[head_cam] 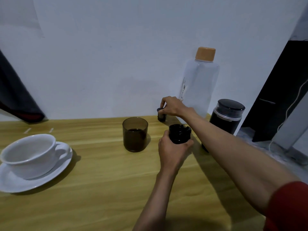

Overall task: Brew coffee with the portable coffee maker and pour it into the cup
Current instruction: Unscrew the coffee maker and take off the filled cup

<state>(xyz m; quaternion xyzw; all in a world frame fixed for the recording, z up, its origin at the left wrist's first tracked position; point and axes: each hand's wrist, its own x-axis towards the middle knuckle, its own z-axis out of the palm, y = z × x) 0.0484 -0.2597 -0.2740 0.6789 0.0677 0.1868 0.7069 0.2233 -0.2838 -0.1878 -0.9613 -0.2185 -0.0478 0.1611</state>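
My left hand (172,150) grips a black round part of the coffee maker (179,133), held just above the wooden table (100,189). My right hand (173,106) reaches to the back of the table and pinches a small dark basket-like piece (161,116) that stands near the wall. A smoky brown tumbler (135,134) with dark coffee in its bottom stands left of my left hand. The black coffee maker body (225,117) with a dark lid stands at the right, partly behind my right forearm. A white cup (28,155) sits empty on its white saucer (55,174) at the left.
A tall translucent water bottle (200,84) with an orange cap stands against the wall behind my right hand. The table's right edge runs near the coffee maker body; a dark panel (280,90) and a white cable lie beyond it. Dark cloth (15,97) hangs at the far left.
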